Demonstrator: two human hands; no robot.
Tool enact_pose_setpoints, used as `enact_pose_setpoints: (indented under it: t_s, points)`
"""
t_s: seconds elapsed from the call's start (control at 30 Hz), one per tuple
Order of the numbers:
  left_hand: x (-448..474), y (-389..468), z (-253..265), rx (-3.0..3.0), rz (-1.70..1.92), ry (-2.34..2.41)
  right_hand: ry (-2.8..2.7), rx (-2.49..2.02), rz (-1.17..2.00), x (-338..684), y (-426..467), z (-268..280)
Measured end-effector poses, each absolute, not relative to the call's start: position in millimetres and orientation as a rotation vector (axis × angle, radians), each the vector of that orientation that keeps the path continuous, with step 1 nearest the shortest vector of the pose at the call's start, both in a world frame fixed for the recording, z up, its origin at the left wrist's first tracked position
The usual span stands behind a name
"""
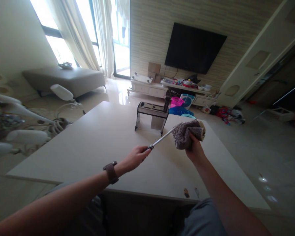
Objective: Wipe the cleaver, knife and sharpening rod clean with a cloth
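A thin metal rod (162, 139), probably a knife-sharpening steel, is gripped at its dark handle end by the left hand (135, 158), the fingers closed around it at the centre of the frame. The rod runs up and to the right, where its far end is wrapped in a grey-brown fuzzy cloth (188, 133). The cloth is clutched in the closed right hand (194, 149), just right of centre. A brown wristband (110, 172) is worn on the left wrist. Both hands are held above a pale tabletop (88, 147). Behind them, near the table's far edge, a dark knife block (151, 114) is seen standing upright. In the upper right, a black television (194, 47) is mounted on the wall.
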State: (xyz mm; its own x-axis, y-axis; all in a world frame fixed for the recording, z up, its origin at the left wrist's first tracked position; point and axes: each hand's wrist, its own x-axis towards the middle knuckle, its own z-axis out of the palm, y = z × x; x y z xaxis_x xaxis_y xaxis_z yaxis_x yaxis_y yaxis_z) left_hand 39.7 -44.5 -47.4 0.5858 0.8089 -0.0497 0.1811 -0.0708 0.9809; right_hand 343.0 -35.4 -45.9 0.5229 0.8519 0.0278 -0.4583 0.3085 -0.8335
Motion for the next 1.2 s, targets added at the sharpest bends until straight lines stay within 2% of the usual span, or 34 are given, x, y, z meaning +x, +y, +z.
enact_pose_setpoints:
  t_s: [0.3,0.53,0.97,1.2]
  points:
    - [52,-50,-53,1.521,0.835,0.911,-0.46,-0.937,1.132,252,-60,-45]
    - [55,-56,-54,1.699,0.918,0.784,-0.553,-0.99,1.154,224,-73,-58]
    - [55,-52,-56,1.73,0.817,0.73,-0.553,-1.008,1.018,225,-71,-56]
    - [47,-52,-52,1.804,0.704,0.857,-0.512,-0.945,0.943,273,-49,-49]
